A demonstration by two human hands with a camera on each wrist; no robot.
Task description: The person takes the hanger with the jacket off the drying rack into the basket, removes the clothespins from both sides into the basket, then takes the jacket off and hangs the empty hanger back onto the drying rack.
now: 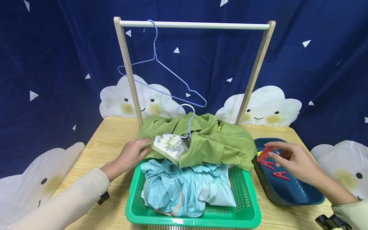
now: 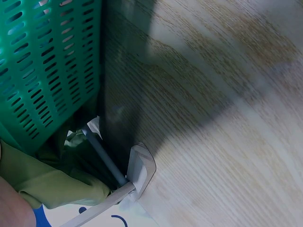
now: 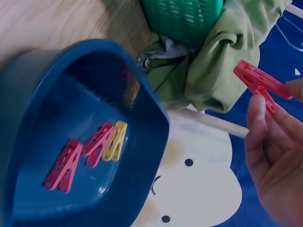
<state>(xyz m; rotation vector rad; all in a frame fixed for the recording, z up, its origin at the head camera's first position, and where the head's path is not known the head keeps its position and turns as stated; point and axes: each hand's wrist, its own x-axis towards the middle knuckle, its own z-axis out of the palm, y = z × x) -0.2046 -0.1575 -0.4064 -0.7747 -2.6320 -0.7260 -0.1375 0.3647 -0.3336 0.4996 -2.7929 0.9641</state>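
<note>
A green zip jacket with a white printed lining lies over the back of a green basket. My left hand pinches the jacket's edge beside its zip, at the left. A pale blue hanger sticks up out of the jacket's collar. Over the blue bin at the right, my right hand holds a red clothespin between thumb and fingers. Two more red clothespins and a yellow clothespin lie on the bin's floor. In the left wrist view, only a bit of my left hand shows.
A wooden rack with a white bar stands at the back. An unloaded blue hanger hangs from its left end. Light blue clothes fill the basket. Behind the wooden table is a dark blue curtain with white clouds.
</note>
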